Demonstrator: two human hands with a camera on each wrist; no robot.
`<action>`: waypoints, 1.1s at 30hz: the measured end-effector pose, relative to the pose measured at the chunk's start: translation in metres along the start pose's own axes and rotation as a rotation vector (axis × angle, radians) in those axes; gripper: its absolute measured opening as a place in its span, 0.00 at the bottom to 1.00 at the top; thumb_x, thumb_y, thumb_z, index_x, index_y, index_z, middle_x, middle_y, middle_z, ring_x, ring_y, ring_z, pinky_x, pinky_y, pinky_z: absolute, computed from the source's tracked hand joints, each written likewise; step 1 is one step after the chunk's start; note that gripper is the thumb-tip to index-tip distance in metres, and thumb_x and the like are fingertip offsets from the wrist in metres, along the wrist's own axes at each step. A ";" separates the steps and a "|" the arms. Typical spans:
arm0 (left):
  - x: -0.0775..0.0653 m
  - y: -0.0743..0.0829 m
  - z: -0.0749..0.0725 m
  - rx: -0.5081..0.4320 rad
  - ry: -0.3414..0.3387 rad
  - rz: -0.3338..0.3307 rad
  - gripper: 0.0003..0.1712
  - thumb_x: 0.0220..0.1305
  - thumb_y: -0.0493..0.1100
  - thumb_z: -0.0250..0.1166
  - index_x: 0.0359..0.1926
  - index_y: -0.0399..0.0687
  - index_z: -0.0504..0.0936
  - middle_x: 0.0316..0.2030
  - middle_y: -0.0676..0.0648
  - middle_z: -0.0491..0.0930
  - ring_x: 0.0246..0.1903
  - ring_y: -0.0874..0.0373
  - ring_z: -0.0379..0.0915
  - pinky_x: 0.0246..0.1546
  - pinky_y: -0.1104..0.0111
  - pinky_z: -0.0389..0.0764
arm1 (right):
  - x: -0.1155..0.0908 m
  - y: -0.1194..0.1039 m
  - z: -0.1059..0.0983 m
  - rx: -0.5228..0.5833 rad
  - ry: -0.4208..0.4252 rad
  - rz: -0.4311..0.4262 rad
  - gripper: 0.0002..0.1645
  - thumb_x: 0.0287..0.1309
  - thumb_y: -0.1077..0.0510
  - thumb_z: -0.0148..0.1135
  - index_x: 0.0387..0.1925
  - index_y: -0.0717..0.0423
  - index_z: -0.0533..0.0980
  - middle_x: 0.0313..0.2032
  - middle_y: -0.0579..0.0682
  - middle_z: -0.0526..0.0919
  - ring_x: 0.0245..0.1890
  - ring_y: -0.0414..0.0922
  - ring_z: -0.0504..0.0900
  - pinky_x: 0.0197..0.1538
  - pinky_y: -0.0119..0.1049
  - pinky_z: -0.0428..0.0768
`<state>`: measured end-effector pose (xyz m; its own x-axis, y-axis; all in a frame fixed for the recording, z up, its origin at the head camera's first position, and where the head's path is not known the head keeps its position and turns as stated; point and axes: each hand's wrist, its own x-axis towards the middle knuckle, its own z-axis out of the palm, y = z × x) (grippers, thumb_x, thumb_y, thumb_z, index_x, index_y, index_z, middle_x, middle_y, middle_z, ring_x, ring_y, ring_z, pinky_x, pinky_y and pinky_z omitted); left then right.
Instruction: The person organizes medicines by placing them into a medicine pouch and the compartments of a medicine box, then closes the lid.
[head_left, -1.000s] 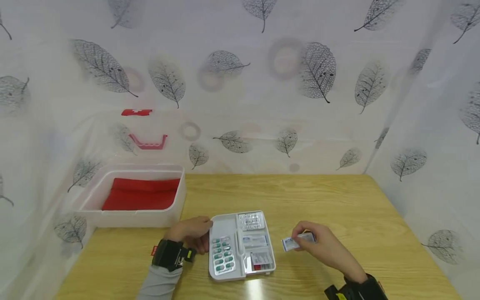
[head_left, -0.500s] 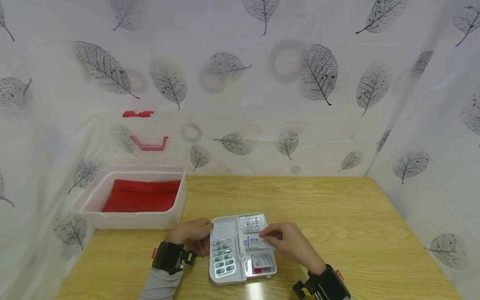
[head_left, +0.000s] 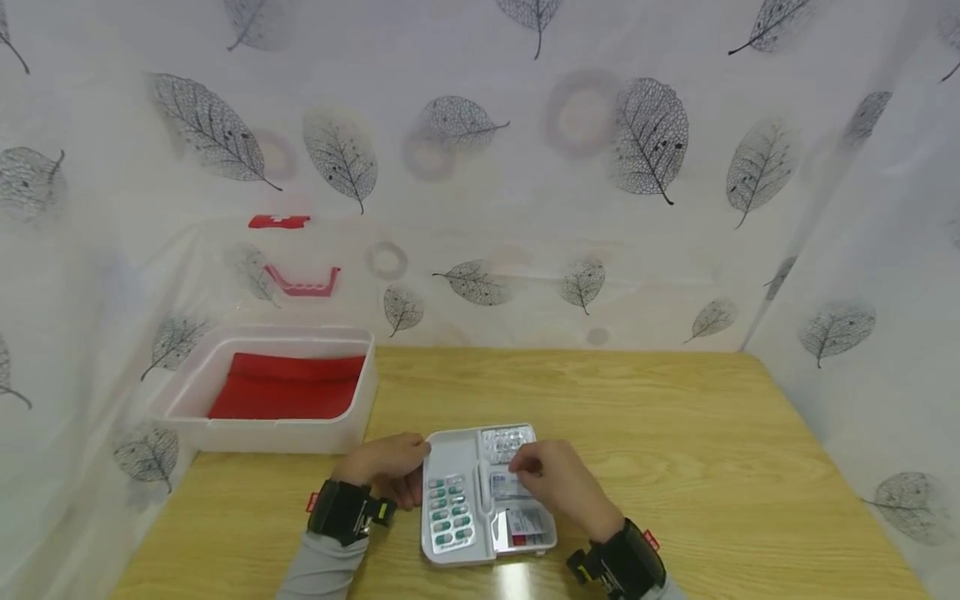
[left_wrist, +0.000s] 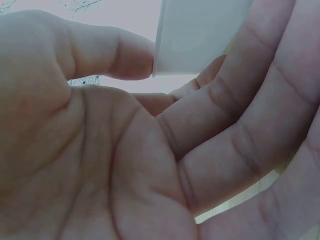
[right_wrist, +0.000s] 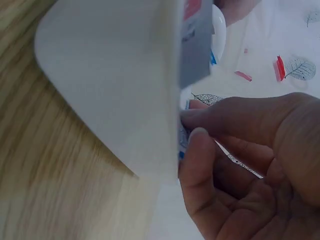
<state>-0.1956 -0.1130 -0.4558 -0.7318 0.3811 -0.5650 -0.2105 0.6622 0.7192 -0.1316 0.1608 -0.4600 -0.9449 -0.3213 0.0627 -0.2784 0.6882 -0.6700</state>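
Observation:
A white compartment tray (head_left: pixel 452 454) lies on the wooden table near its front edge. My left hand (head_left: pixel 408 473) grips the tray's left edge, the thumb (left_wrist: pixel 125 55) pressed against the white rim (left_wrist: pixel 200 35). Over the tray's middle right compartment, my right hand (head_left: pixel 522 468) pinches a small white-and-blue packet (head_left: pixel 504 485) between thumb and forefinger. The right wrist view shows that pinch (right_wrist: pixel 192 127) beside the tray's outer wall (right_wrist: pixel 110 85). A green pill blister (head_left: pixel 447 517), a silver blister (head_left: pixel 502 439) and a red-and-white packet (head_left: pixel 525 523) lie in other compartments.
A white plastic box (head_left: pixel 262 435) with a red lining stands at the table's back left. Leaf-patterned sheeting (head_left: pixel 637 142) closes in the back and both sides. Bare wooden table (head_left: pixel 675 433) stretches to the right of the tray.
My right hand has carried the small packet from the bare table on the right leftward over the tray and lowered it into the middle right compartment. The left hand has stayed on the tray's edge.

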 end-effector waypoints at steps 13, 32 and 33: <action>-0.001 0.001 0.000 0.009 0.015 0.003 0.14 0.76 0.43 0.46 0.39 0.41 0.76 0.22 0.42 0.82 0.17 0.54 0.79 0.22 0.63 0.83 | 0.010 -0.009 0.006 -0.075 0.056 0.007 0.07 0.52 0.69 0.71 0.33 0.56 0.86 0.33 0.48 0.88 0.33 0.40 0.84 0.39 0.35 0.82; -0.006 0.009 0.004 0.164 0.081 -0.014 0.19 0.77 0.47 0.48 0.49 0.33 0.74 0.29 0.38 0.83 0.24 0.49 0.81 0.30 0.58 0.84 | 0.003 -0.001 -0.019 -0.135 0.123 0.106 0.07 0.58 0.65 0.69 0.38 0.56 0.84 0.33 0.45 0.81 0.31 0.39 0.78 0.33 0.32 0.77; -0.008 0.013 0.005 0.229 0.122 -0.023 0.23 0.77 0.48 0.50 0.54 0.30 0.72 0.34 0.35 0.84 0.30 0.47 0.82 0.36 0.55 0.85 | 0.002 0.000 -0.023 -0.142 0.131 0.123 0.06 0.59 0.65 0.69 0.39 0.55 0.84 0.33 0.44 0.82 0.31 0.38 0.78 0.34 0.33 0.77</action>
<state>-0.1890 -0.1047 -0.4438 -0.8040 0.2929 -0.5175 -0.0860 0.8038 0.5886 -0.1378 0.1749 -0.4431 -0.9850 -0.1484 0.0886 -0.1723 0.8048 -0.5679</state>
